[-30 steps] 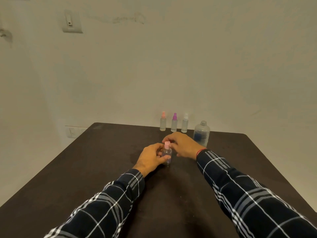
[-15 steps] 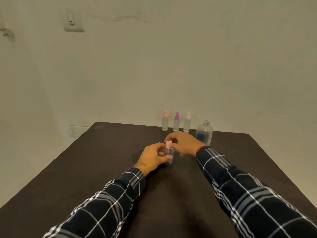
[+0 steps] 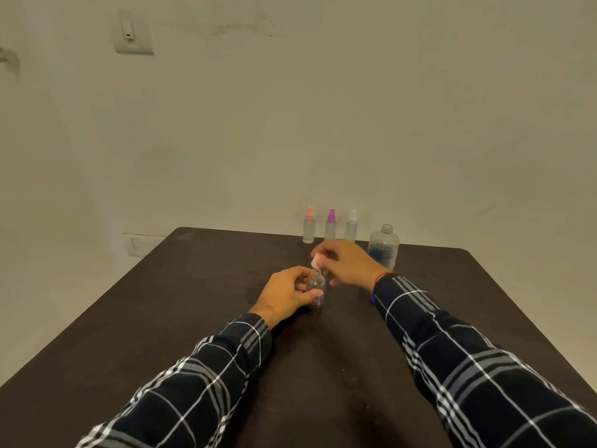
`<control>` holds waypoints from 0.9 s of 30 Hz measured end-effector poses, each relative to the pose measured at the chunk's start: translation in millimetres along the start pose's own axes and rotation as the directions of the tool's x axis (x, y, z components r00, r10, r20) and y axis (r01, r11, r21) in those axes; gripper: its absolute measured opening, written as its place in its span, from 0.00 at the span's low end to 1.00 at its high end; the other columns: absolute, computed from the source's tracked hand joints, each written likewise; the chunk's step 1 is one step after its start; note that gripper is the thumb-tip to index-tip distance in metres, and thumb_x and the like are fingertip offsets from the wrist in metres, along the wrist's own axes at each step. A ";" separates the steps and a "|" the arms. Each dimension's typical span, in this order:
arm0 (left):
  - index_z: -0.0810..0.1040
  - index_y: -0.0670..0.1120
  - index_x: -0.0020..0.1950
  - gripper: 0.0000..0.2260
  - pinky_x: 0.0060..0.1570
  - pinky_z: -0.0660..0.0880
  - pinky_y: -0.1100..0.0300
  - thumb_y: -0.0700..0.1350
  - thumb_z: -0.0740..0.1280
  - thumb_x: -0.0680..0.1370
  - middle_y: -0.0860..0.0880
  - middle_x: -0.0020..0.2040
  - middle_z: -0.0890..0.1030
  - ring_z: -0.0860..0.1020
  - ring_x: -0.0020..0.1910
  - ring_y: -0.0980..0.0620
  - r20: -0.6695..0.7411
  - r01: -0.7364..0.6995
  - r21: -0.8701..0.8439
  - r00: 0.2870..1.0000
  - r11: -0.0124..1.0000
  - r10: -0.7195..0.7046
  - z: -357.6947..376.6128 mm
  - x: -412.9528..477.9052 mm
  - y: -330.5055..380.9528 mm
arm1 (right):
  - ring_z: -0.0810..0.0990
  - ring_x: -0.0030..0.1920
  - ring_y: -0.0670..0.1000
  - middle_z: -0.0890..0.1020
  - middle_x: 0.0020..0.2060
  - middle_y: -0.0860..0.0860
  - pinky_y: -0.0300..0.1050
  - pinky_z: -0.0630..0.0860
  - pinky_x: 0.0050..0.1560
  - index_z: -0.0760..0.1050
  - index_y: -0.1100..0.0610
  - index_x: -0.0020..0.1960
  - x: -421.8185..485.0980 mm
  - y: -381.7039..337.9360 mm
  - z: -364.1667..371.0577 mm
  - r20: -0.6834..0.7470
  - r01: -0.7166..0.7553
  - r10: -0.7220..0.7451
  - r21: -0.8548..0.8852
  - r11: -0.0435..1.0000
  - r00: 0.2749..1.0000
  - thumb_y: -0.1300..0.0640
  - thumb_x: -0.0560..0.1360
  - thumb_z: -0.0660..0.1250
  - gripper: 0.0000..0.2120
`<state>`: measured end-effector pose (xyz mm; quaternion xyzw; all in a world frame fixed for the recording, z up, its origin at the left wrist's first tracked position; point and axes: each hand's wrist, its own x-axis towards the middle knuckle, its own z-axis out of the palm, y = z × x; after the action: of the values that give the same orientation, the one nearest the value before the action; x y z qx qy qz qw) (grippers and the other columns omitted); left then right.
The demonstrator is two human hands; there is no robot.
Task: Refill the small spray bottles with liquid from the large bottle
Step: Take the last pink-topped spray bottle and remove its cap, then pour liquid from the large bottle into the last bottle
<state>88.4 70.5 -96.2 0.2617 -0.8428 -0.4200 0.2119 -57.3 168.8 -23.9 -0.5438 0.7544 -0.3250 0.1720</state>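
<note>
While left hand (image 3: 286, 294) grips small clear plastic bottle (image 3: 316, 287), right hand (image 3: 349, 265) pinches pale pink spray cap (image 3: 316, 260) just above it.

We note dark brown desk (image 3: 193, 318), matte, faint marks mid-surface. Along far edge, right of its middle, we count three small spray bottles upright in row: peach-capped bottle (image 3: 308, 228), purple-capped bottle (image 3: 330, 228), white-capped bottle (image 3: 351, 228), close together. Just right of row, slightly nearer us: large bottle (image 3: 383, 246), clear, uncapped, upright. Near desk's middle we see small clear bottle (image 3: 316, 290), upright, neck open. Right of it, small blue item (image 3: 372, 298), half hidden; we cannot tell what.
</note>
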 end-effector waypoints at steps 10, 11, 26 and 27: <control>0.78 0.51 0.64 0.19 0.55 0.79 0.63 0.48 0.76 0.74 0.56 0.51 0.83 0.81 0.48 0.60 -0.056 0.004 0.047 0.998 0.999 -0.001 1.7 1.6 0.1 | 0.80 0.56 0.54 0.82 0.56 0.52 0.52 0.78 0.59 0.78 0.52 0.59 -16.0 45.9 29.4 -0.153 -0.299 0.258 -0.447 0.843 0.954 0.52 0.78 0.67 0.11; 0.78 0.51 0.64 0.19 0.56 0.79 0.61 0.48 0.76 0.74 0.56 0.51 0.82 0.81 0.49 0.60 -0.065 0.010 0.051 0.998 0.999 -0.006 1.7 2.5 0.5 | 0.80 0.56 0.54 0.82 0.55 0.52 0.52 0.78 0.59 0.78 0.51 0.59 -16.8 47.8 31.8 -0.160 -0.296 0.250 -0.463 0.835 0.955 0.52 0.78 0.66 0.10; 0.77 0.51 0.65 0.20 0.58 0.77 0.60 0.50 0.76 0.74 0.55 0.55 0.81 0.80 0.51 0.59 -0.127 0.072 0.062 0.990 0.995 -0.064 4.7 13.8 -3.2 | 0.76 0.63 0.58 0.72 0.67 0.57 0.54 0.76 0.59 0.63 0.56 0.72 -49.7 85.6 -18.6 -0.712 -0.317 0.466 0.345 0.884 0.525 0.44 0.73 0.73 0.34; 0.77 0.51 0.65 0.20 0.59 0.77 0.60 0.51 0.76 0.74 0.55 0.55 0.81 0.80 0.51 0.59 -0.124 0.074 0.057 0.990 0.996 -0.066 4.2 14.5 -3.5 | 0.73 0.68 0.59 0.69 0.71 0.58 0.56 0.74 0.64 0.59 0.55 0.76 -46.5 89.3 -22.9 -0.651 -0.301 0.475 0.369 0.880 0.592 0.44 0.72 0.75 0.40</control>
<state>75.6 62.3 -99.4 0.3227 -0.8311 -0.3840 0.2401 -118.3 236.7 -72.1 -0.1687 0.8190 -0.5482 -0.0146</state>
